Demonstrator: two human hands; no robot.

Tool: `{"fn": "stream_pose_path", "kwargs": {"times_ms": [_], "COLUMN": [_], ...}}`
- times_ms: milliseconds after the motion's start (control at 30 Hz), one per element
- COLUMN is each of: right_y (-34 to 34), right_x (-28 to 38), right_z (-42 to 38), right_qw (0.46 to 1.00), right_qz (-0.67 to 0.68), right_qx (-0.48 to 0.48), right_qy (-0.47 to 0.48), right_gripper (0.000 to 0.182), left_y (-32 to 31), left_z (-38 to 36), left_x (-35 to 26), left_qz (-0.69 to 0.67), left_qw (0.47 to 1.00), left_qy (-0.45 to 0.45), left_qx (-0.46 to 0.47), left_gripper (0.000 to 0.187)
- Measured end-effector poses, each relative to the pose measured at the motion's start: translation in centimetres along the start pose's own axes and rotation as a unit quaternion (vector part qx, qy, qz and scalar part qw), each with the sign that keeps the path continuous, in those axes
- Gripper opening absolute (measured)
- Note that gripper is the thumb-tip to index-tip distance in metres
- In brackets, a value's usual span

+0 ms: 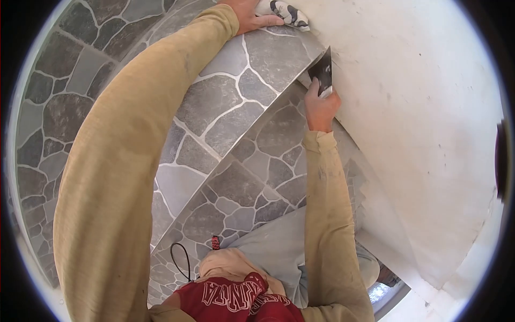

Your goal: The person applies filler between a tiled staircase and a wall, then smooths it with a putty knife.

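My right hand (322,109) is closed around a wide-bladed putty knife (323,68). Its dark, flat blade points up toward the corner where the stone-patterned step (230,115) meets the white wall (407,102). At the top of the view, my left hand (251,15) is over the step's far end, partly cut off by the frame edge. A bunched white cloth with dark patches (289,15) is held in it, my thumb lying along the cloth's near side.
Below the step's straight edge lies a lower stone-patterned surface (236,188), with my bent leg (279,236) over it. A black cord loop (182,263) hangs near my shirt. More of the patterned flooring (59,112) curves away on the left.
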State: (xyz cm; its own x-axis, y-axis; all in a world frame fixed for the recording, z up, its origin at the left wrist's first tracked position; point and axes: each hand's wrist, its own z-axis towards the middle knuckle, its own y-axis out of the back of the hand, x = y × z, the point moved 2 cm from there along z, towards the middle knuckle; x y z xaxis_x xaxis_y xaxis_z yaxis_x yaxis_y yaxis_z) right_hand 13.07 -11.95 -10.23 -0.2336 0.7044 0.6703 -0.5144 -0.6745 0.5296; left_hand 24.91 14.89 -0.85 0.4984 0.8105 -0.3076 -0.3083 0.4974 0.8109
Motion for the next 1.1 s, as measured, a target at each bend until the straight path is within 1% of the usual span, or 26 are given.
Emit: {"fn": "stream_pose_path", "kwargs": {"times_ms": [100,133,200,267,300,333,367,400,433,467,533,567,600,633,667,733,767,867,900,933,967,1000,1033,1067,1100], "right_y": [-0.2,-0.2,-0.2,1.3,2.0,3.3,4.7,6.0,7.0,7.9,9.2,9.4,9.0,8.7,8.6,7.7,7.3,5.7,4.8,4.6,4.5,4.6,4.6,4.9,5.5], "right_x": [-0.6,-0.2,0.5,1.8,2.6,3.2,3.4,3.2,2.6,2.5,2.8,2.7,2.6,2.7,3.2,4.1,4.0,2.4,0.9,0.7,0.6,0.4,0.6,1.6,2.5], "right_z": [-0.2,-0.5,-0.1,0.3,0.5,0.5,0.4,0.2,-0.1,-0.3,-0.7,-1.0,-1.0,-1.0,-0.8,-0.4,-0.2,0.0,-0.5,-0.4,-0.3,-0.8,-1.0,-0.6,0.1], "right_qw": [0.999,0.999,1.0,1.0,0.999,0.999,0.998,0.993,0.994,0.995,0.999,1.0,0.998,0.995,0.996,0.996,0.996,0.994,0.99,0.985,0.984,0.985,0.986,0.985,0.986], "right_qz": [0.034,0.035,-0.008,0.007,0.024,0.026,0.062,0.097,0.074,0.074,-0.019,-0.021,-0.03,-0.04,-0.042,-0.046,-0.045,-0.067,-0.092,-0.117,-0.116,-0.114,-0.113,-0.111,-0.107], "right_qx": [-0.033,-0.03,0.007,-0.005,-0.018,-0.029,0.0,0.032,0.04,0.027,0.028,0.016,0.026,0.038,0.028,0.072,0.07,0.061,0.077,0.091,0.093,0.096,0.101,0.109,0.096], "right_qy": [0.012,0.008,0.001,0.01,0.018,0.018,-0.021,-0.062,-0.064,-0.069,0.024,0.016,0.05,0.084,0.079,0.038,0.035,0.061,0.072,0.086,0.093,0.081,0.068,0.071,0.081], "right_gripper": [0.014,0.014,0.017,0.018,0.019,0.019,0.02,0.022,0.025,0.025,0.025,0.025,0.024,0.023,0.023,0.021,0.021,0.022,0.016,0.012,0.012,0.012,0.011,0.011,0.012], "left_y": [0.6,0.4,0.0,0.3,0.6,0.4,0.4,0.3,0.2,0.3,0.5,0.7,0.9,0.7,0.6,0.5,0.4,0.3,0.3,0.3,0.4,0.5,0.3,0.2,0.2], "left_z": [0.4,0.3,0.1,-0.1,0.2,0.3,0.5,0.6,0.4,0.4,0.4,0.4,0.5,0.6,0.7,0.7,0.8,0.7,0.4,0.4,0.6,0.7,0.6,0.5,0.4], "left_x": [-0.1,0.0,-0.1,-0.2,-0.3,-0.2,-0.2,-0.1,-0.2,-0.3,-0.7,-0.9,-1.0,-0.8,-0.9,-0.6,-0.5,-0.4,-0.3,-0.5,-0.6,-0.5,-0.3,-0.3,-0.2], "left_qz": [0.014,0.015,0.014,0.001,0.004,0.031,0.059,0.061,0.054,0.047,0.047,0.041,0.036,0.037,0.036,0.05,0.056,0.059,0.06,0.055,0.05,0.052,0.054,0.056,0.061], "left_qw": [1.0,1.0,1.0,1.0,1.0,0.999,0.998,0.998,0.998,0.999,0.999,0.999,0.999,0.999,0.999,0.997,0.997,0.997,0.997,0.998,0.999,0.999,0.998,0.998,0.998], "left_qy": [0.005,0.008,0.007,0.017,0.008,0.006,0.001,-0.01,-0.004,0.002,-0.012,0.006,0.026,0.018,0.007,0.032,0.028,0.022,0.027,0.018,0.01,0.017,0.004,-0.007,-0.006], "left_qx": [0.008,0.005,0.001,-0.003,-0.007,0.011,0.028,0.026,0.012,-0.002,0.004,0.018,0.03,0.022,0.024,0.046,0.042,0.033,0.032,0.021,0.007,0.004,-0.007,-0.017,-0.02], "left_gripper": [0.062,0.062,0.062,0.062,0.062,0.066,0.07,0.07,0.069,0.069,0.068,0.068,0.067,0.066,0.066,0.07,0.07,0.071,0.071,0.067,0.063,0.063,0.063,0.063,0.063]}}
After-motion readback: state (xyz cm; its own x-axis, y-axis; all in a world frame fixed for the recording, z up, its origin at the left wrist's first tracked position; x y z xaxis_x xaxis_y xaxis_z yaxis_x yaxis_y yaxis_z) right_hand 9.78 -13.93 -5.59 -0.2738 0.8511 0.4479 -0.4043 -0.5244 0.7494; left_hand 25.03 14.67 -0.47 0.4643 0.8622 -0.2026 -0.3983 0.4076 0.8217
